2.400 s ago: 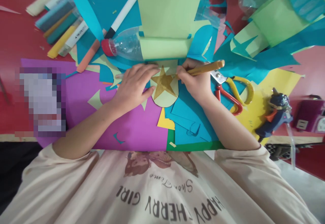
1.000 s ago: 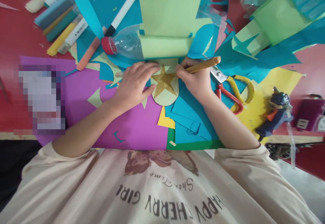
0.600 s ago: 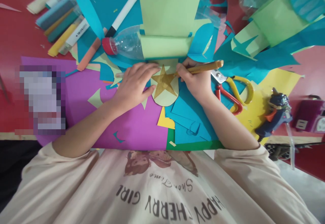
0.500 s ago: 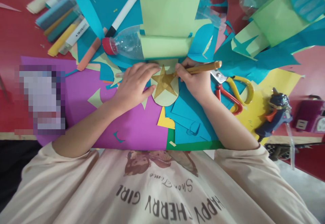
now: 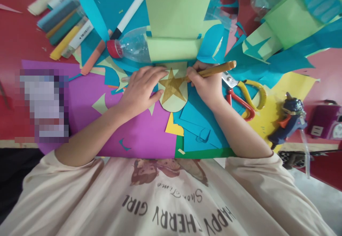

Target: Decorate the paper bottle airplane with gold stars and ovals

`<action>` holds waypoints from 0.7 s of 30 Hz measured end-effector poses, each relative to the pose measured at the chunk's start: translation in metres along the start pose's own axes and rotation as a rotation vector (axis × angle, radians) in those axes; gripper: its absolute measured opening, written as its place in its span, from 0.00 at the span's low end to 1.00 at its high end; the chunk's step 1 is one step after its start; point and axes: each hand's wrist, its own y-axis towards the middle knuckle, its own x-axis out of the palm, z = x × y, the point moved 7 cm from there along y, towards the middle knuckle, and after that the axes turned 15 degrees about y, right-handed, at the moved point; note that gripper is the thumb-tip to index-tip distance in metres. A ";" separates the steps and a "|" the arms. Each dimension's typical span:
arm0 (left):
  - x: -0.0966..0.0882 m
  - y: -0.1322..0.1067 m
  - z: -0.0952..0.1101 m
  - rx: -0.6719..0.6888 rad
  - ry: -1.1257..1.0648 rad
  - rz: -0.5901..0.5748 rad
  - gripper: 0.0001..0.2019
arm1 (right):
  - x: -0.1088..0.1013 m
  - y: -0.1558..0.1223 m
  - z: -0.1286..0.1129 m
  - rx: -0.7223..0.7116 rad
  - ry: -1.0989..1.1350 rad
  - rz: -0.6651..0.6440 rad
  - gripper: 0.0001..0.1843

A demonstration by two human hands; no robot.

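A pale green paper piece [image 5: 173, 107] with a rounded near end lies in front of me, bearing a golden-brown star [image 5: 173, 85]. My left hand [image 5: 143, 90] rests flat with fingers stretched, their tips on the paper's left edge. Closed in a writing grip, my right hand [image 5: 204, 82] holds a brown marker [image 5: 217, 69], its tip at the star's right point. Just beyond the paper lies a clear plastic bottle [image 5: 135, 46] with a red cap, wrapped in pale green paper [image 5: 175, 50].
Scissors [image 5: 244, 93] with red and yellow handles lie right of my right hand, and a glue gun [image 5: 290, 120] farther right. Several markers [image 5: 65, 25] are grouped at the upper left. Purple paper [image 5: 149, 136] and blue scraps [image 5: 197, 129] cover the near table.
The marker's back end has shifted slightly right and up, with my right hand moving a little. My left hand stays in place on the paper.
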 end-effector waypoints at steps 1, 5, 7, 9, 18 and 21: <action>0.000 0.000 0.000 0.001 -0.001 0.002 0.20 | 0.000 0.000 0.000 0.001 0.003 0.000 0.18; -0.001 0.000 0.000 0.000 -0.015 0.006 0.20 | 0.001 0.000 -0.001 0.012 -0.016 -0.011 0.18; 0.000 0.000 0.000 -0.002 -0.025 0.005 0.20 | 0.001 0.000 -0.002 0.013 -0.036 -0.007 0.18; -0.001 0.000 0.000 -0.005 -0.031 0.009 0.20 | 0.002 0.001 -0.002 0.012 -0.047 -0.007 0.18; 0.000 0.000 0.000 -0.004 -0.021 0.002 0.20 | 0.001 0.001 0.000 0.007 -0.040 0.009 0.19; 0.000 0.000 0.000 -0.004 -0.014 0.009 0.19 | 0.000 0.000 -0.001 0.000 -0.021 0.019 0.19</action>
